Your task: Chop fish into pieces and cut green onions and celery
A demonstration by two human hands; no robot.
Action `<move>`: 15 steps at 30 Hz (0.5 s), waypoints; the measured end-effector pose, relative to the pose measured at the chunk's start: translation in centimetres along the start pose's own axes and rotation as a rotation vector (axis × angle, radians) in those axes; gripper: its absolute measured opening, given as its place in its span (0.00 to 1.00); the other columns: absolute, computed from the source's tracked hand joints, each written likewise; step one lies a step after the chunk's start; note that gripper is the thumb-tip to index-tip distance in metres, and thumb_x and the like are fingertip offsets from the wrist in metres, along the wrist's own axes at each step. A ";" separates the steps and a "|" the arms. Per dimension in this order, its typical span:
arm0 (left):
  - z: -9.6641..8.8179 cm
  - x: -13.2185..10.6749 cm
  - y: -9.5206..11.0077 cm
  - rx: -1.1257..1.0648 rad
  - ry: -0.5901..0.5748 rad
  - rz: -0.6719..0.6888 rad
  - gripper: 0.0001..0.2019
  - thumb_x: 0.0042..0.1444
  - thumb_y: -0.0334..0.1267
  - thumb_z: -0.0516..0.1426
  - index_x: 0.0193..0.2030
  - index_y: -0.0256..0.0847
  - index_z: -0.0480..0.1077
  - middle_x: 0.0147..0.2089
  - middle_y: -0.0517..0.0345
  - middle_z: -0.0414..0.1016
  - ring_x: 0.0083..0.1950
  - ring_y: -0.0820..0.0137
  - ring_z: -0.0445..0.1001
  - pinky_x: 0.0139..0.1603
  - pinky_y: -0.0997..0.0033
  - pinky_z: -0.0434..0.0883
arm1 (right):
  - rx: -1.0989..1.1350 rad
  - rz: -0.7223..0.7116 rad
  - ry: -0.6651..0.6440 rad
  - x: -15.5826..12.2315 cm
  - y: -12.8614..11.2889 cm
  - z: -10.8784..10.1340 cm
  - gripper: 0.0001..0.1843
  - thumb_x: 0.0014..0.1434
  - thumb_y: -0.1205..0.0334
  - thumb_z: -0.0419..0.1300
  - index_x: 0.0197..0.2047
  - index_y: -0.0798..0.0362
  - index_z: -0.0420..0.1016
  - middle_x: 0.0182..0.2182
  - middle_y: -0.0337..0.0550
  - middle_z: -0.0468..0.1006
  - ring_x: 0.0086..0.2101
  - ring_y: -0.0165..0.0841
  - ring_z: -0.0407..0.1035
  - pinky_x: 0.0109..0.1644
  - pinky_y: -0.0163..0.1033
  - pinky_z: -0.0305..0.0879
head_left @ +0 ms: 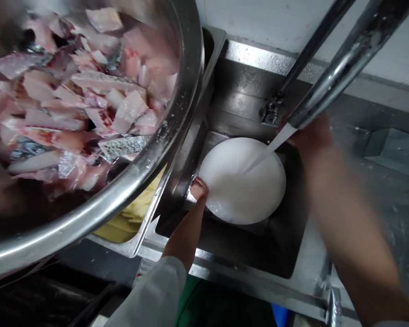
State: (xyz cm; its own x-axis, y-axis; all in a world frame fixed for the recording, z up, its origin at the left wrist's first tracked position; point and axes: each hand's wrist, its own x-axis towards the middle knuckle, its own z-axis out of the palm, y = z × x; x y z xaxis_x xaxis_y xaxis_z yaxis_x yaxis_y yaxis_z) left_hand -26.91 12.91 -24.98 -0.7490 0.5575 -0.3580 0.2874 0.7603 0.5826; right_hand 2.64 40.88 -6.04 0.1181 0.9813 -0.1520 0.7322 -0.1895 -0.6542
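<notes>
R hand (311, 134) & forearm (344, 195) v. blurry; strong glare on s/s bowl rim (88, 225) left of L hand (198, 188); sink basin (288, 254) dim below R hand.

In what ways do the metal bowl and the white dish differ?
The metal bowl is silver-coloured, unlike the white dish. The bowl holds fish pieces, whereas water runs onto the dish. The dish lies in the sink, the bowl to its left. Both look round.

From the person's head, the one camera looks forward and down at a round white dish (230, 168) in the sink (288, 247), a metal bowl (192, 59) very near at left.
</notes>
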 end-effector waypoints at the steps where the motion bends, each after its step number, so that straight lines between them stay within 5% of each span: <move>1: 0.0 0.0 0.1 0.012 0.002 -0.001 0.20 0.71 0.39 0.48 0.39 0.31 0.78 0.42 0.30 0.80 0.55 0.47 0.79 0.61 0.49 0.72 | 0.066 0.005 0.021 0.8 -0.6 -0.9 0.47 0.71 0.60 0.19 0.55 0.70 0.77 0.41 0.54 0.83 0.37 0.32 0.80 0.36 0.38 0.67; 4: 0.0 -0.2 0.2 0.118 -0.004 -0.006 0.22 0.72 0.39 0.46 0.41 0.30 0.79 0.43 0.31 0.81 0.53 0.48 0.80 0.58 0.50 0.74 | 0.355 -0.046 0.236 -1.6 -1.7 -1.0 0.43 0.72 0.53 0.24 0.52 0.64 0.78 0.38 0.49 0.82 0.34 0.32 0.79 0.37 0.40 0.70; 6: 0.0 -0.3 0.3 0.199 -0.016 0.003 0.24 0.73 0.39 0.44 0.41 0.29 0.79 0.44 0.30 0.82 0.50 0.49 0.81 0.57 0.50 0.74 | 0.435 -0.102 0.430 -7.1 -1.5 1.5 0.27 0.74 0.50 0.40 0.45 0.52 0.77 0.30 0.41 0.79 0.29 0.33 0.76 0.35 0.43 0.74; 8: -0.1 -0.4 0.3 0.262 -0.027 0.035 0.25 0.73 0.38 0.43 0.42 0.29 0.80 0.44 0.30 0.82 0.48 0.51 0.82 0.55 0.52 0.75 | 0.305 -0.207 0.445 -13.8 -0.4 5.5 0.18 0.72 0.52 0.48 0.43 0.51 0.76 0.32 0.44 0.80 0.34 0.37 0.77 0.43 0.47 0.77; 9: -0.1 -0.4 0.3 0.297 -0.028 0.054 0.25 0.73 0.38 0.43 0.42 0.29 0.80 0.44 0.31 0.82 0.47 0.52 0.82 0.53 0.53 0.76 | 0.201 -0.243 0.362 -16.9 0.5 7.7 0.18 0.72 0.53 0.48 0.44 0.52 0.76 0.37 0.49 0.82 0.38 0.39 0.78 0.46 0.49 0.77; 12: -0.1 -0.3 0.3 0.367 -0.010 0.084 0.25 0.73 0.37 0.42 0.42 0.29 0.80 0.41 0.33 0.82 0.45 0.55 0.82 0.51 0.57 0.76 | -0.127 -0.505 -0.257 -22.1 3.4 13.5 0.21 0.70 0.58 0.50 0.57 0.56 0.76 0.57 0.58 0.79 0.61 0.45 0.71 0.66 0.56 0.67; 15: 0.0 -0.2 0.1 0.374 0.015 0.084 0.25 0.73 0.38 0.42 0.41 0.29 0.80 0.40 0.33 0.82 0.44 0.55 0.82 0.48 0.60 0.75 | -0.242 -0.657 -0.613 -20.3 5.9 15.7 0.25 0.70 0.59 0.50 0.66 0.55 0.73 0.68 0.52 0.71 0.72 0.44 0.56 0.76 0.58 0.48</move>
State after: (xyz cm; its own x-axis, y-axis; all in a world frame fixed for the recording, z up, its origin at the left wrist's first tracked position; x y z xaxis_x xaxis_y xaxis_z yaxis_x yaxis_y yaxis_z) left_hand -26.76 12.87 -24.86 -0.7216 0.6201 -0.3078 0.5439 0.7829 0.3021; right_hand -5.93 19.34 -18.45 -0.6942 0.6867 -0.2155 0.6545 0.4777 -0.5861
